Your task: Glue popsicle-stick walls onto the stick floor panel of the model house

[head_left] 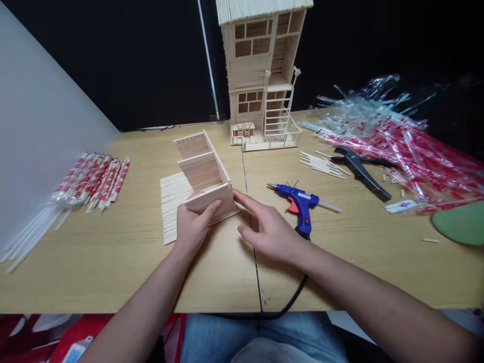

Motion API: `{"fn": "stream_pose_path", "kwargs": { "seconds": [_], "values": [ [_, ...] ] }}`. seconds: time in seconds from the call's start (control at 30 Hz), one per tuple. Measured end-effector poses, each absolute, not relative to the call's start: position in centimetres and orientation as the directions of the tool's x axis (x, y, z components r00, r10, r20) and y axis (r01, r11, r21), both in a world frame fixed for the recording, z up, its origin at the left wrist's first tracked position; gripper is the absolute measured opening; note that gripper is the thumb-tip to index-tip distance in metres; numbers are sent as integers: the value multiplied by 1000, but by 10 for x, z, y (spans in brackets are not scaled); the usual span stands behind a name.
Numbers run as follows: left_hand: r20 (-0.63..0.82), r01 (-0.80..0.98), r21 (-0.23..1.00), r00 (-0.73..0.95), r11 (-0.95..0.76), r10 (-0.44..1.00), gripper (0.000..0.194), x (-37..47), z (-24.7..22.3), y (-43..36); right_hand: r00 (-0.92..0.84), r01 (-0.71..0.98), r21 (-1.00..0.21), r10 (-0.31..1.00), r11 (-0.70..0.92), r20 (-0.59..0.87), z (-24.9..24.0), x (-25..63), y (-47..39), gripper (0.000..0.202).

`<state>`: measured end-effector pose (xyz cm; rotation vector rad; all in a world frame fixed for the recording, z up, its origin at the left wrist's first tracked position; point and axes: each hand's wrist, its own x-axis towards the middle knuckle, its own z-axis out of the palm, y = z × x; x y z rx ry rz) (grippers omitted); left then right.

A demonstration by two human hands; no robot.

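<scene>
A small wooden stick structure with upright walls and a divider stands tilted on the table in front of me. Beneath its left side lies a flat panel of sticks. My left hand grips the structure's near wall, thumb on top and fingers hidden behind it. My right hand has its fingers apart, with the index fingertip touching the structure's right corner. Right of that hand lies a blue glue gun, its nozzle pointing left.
A two-storey stick house stands at the back. Wrapped chopsticks and white glue sticks lie left. To the right are loose sticks, a black cutting tool, plastic wrappers and a green round object.
</scene>
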<state>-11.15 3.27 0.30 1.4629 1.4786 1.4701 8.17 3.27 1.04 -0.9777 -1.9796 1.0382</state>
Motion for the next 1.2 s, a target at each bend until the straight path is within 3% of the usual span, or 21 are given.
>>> {"fn": "stream_pose_path", "kwargs": {
  "seconds": [1.2],
  "values": [
    [284, 212, 950, -272, -230, 920, 19, -107, -3, 35, -511, 268, -881, 833, 390, 213, 6, 82, 32, 88]
  ]
}}
